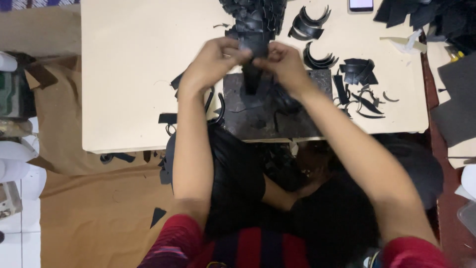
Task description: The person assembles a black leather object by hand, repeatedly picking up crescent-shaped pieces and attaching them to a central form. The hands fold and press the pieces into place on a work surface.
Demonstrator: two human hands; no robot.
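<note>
Both my hands meet over the far middle of a cream table [134,64]. My left hand [214,62] and my right hand [283,63] pinch the same black cut piece of leather-like material [254,47], held between the fingertips just above a dark grey work slab [277,106]. The piece hangs down a little between my hands. A heap of similar black pieces [255,12] lies right behind it.
Curved black strips [308,24] and offcuts [358,72] lie to the right on the table. A phone [361,5] rests at the far edge. Black sheet material drapes off the near edge onto my lap [238,173]. Brown paper [99,208] covers the floor at left.
</note>
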